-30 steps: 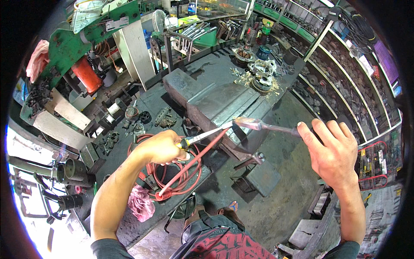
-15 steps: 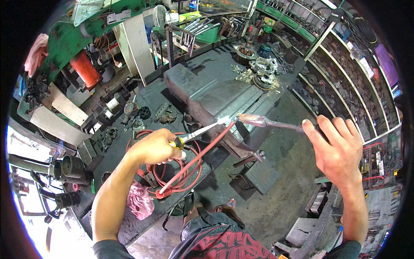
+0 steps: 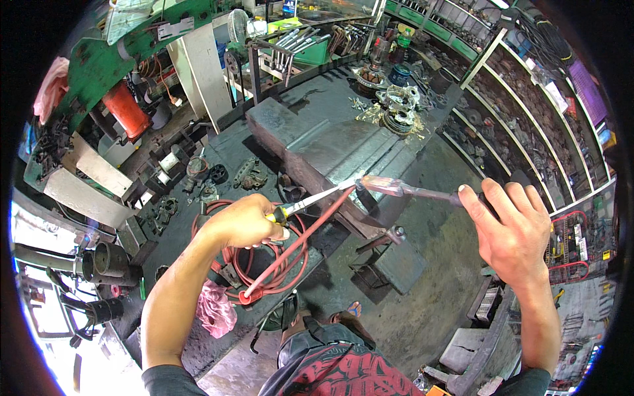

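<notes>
My left hand [image 3: 251, 221] is closed round the yellow-and-black handle of a screwdriver [image 3: 310, 200], its pale, narrow blade pointing up and right. My right hand [image 3: 512, 224] grips the dark handle of a tool with a metal shaft and a thick copper-coloured head, like a soldering iron [image 3: 383, 185]. The blade's tip meets, or nearly meets, the end of the copper head. Just below that point ends a straight reddish tube [image 3: 297, 245], which slants down to a red ring beside a coil of red hose [image 3: 218, 264].
A dark workbench [image 3: 310, 99] bears greasy metal parts [image 3: 399, 105] at its far end. A vise-like block with a handle [image 3: 389, 237] stands below the hands. Pink cloth [image 3: 214, 307] lies by the hose. Shelves of parts [image 3: 515, 99] line the right; a green machine [image 3: 99, 79] stands left.
The screwdriver's tip has moved slightly right, closing in on the copper head. Both hands keep their grips, and the whole view has shifted a little.
</notes>
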Demonstrator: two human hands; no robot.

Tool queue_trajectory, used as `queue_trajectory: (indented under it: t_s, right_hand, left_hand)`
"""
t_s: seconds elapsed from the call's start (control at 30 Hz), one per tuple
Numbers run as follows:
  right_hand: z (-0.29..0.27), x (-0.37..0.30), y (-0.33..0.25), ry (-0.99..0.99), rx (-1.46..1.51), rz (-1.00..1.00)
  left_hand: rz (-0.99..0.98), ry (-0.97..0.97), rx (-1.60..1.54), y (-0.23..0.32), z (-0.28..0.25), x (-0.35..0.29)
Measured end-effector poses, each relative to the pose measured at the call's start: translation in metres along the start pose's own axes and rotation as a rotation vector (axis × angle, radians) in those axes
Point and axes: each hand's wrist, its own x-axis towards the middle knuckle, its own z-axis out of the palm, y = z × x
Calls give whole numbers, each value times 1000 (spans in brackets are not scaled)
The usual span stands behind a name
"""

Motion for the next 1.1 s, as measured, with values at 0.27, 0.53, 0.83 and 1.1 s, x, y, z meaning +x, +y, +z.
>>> queue_trajectory:
  t_s: [0.27, 0.53, 0.83, 1.1]
  right_hand:
    - [2, -2, -1, -15, 34, 45]
    - [0, -7, 5, -20, 64, 117]
    - [7, -6, 5, 7, 114, 137]
    - [8, -1, 2, 13, 57, 93]
  left_hand:
    - [24, -7, -12, -3, 0, 4]
    - [-1, -14, 38, 5, -1, 2]
    - [-11, -47, 4, 10, -3, 5]
    - [4, -39, -13, 6, -1, 5]
